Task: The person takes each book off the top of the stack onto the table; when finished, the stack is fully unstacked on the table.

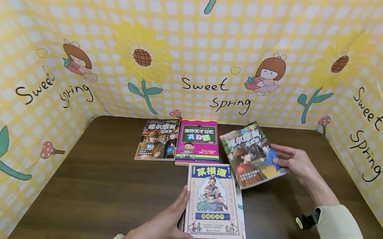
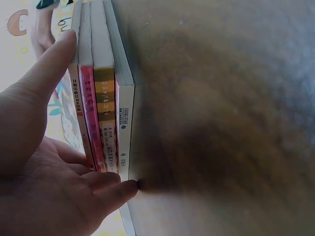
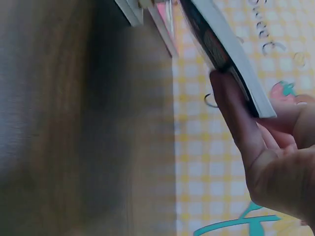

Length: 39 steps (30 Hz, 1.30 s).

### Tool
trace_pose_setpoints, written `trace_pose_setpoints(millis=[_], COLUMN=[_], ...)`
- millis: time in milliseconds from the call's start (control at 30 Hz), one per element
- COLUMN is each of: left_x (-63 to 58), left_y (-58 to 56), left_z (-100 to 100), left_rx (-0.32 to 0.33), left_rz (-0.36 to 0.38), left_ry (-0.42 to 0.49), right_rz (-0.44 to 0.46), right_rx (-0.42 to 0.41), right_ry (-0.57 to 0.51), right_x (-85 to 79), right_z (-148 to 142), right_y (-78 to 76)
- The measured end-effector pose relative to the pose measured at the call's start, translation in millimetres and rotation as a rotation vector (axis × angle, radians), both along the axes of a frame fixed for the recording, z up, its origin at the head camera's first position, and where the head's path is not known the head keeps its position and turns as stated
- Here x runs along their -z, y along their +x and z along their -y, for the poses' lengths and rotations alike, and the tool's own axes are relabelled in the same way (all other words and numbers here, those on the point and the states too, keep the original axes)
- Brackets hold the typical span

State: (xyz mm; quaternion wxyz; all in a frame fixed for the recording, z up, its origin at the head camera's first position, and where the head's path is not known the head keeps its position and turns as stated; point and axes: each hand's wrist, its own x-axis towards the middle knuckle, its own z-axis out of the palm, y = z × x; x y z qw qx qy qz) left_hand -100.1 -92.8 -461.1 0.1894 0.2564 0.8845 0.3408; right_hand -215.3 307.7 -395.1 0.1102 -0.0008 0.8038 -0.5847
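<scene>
My right hand [image 1: 294,163] pinches a book with cartoon figures on its cover [image 1: 247,155] by its right edge, thumb on top. The book tilts above the table; in the right wrist view its page edge [image 3: 246,64] shows between thumb and fingers. My left hand [image 1: 165,221] rests against the left side of a stack of several books, the top one with a cream cover and blue title band [image 1: 215,201]. In the left wrist view its fingers [image 2: 110,194] touch the lined-up spines [image 2: 106,113], with the thumb near the stack's other end.
Behind the stack lie a pink book [image 1: 196,155] and, left of it, a book with a detective on its cover [image 1: 157,141]. The dark wooden table [image 1: 105,192] is walled by a yellow checked cloth [image 1: 200,41]. A black watch [image 1: 307,220] is on my right wrist.
</scene>
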Motion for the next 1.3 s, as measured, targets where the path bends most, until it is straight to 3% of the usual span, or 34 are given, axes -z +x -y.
trace_pose_setpoints(millis=[100, 267, 567, 800, 933, 1133, 1300], left_x=[0.3, 0.4, -0.1, -1.1, -1.6, -0.3, 1.2], left_y=[1.0, 2.0, 4.3, 3.9, 4.4, 4.0, 2.8], left_z=[0.5, 0.6, -0.3, -0.1, -1.5, -1.8, -0.1], left_rx=[0.006, 0.007, 0.001, 0.001, -0.001, 0.002, -0.004], left_rz=[-0.006, -0.022, -0.004, -0.026, -0.025, -0.023, -0.027], left_ry=[-0.011, -0.009, -0.013, -0.014, -0.025, -0.016, -0.010], right_rz=[-0.014, -0.061, -0.068, -0.082, -0.119, -0.287, -0.411], right_rx=[0.101, 0.182, 0.206, 0.206, 0.179, 0.122, 0.146], right_ry=[-0.001, 0.029, 0.045, 0.155, 0.306, 0.545, 0.576], right_x=[3.4, 16.0, 43.7, 53.3, 58.4, 55.0, 34.7], right_z=[-0.4, 8.2, 36.2, 49.5, 49.0, 49.0, 64.3], right_y=[-20.7, -44.1, -56.2, -65.1, -64.1, -54.6, -30.2])
